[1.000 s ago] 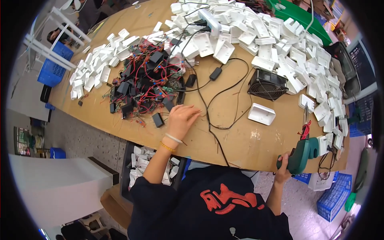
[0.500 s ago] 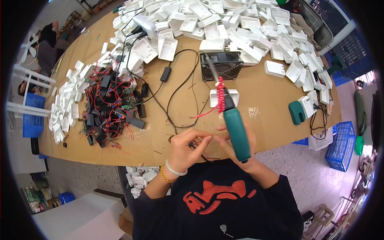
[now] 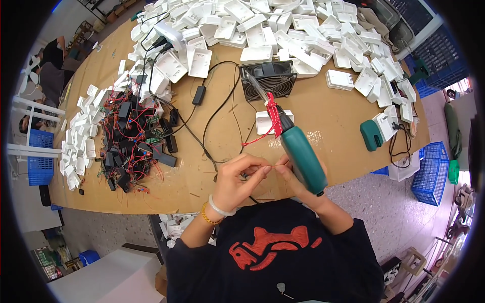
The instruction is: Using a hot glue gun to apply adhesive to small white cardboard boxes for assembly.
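My right hand (image 3: pixel 304 180) grips the green handle of a soldering iron (image 3: pixel 304 160). A red-and-white cord (image 3: pixel 273 117) is wound near its metal shaft, and the tip points up and left in front of a black fan (image 3: pixel 278 83). Thumb and index finger of that hand pinch a thin reddish wire (image 3: pixel 273 166). My left hand (image 3: pixel 235 181) is closed, its thumb and index finger at the wire's other side. Whatever lies deeper in the left palm is mostly hidden. Just beyond, the iron partly covers a white plastic casing (image 3: pixel 261 123).
A large heap of white casings (image 3: pixel 242 33) spreads across the far side. Left lies a tangle of black modules and red wires (image 3: pixel 132 136). Black cables (image 3: pixel 207 136) cross the cardboard-covered table (image 3: pixel 323 108). A green holder-like piece (image 3: pixel 371 135) stands at right, near a blue crate (image 3: pixel 429 174).
The view has shifted slightly, moving the table items left. The iron's handle end has swung right and towards me. The fingertips of both hands have moved up a little, still pinching.
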Tool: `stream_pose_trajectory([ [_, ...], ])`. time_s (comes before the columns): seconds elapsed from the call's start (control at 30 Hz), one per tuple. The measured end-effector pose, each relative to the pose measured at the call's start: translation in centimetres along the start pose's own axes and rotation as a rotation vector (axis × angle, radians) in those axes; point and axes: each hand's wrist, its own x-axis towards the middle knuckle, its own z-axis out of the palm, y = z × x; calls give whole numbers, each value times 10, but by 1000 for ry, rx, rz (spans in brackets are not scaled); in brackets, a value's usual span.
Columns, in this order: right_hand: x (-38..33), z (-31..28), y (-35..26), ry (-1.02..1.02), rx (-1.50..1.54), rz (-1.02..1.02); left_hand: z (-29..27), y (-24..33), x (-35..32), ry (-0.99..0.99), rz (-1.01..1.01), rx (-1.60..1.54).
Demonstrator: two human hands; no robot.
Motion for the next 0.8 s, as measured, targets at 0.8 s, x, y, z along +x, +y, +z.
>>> stream_pose_trajectory([
  [0.8,-106,-18,50,168,-175,250,49,-78,95,200,477,675],
])
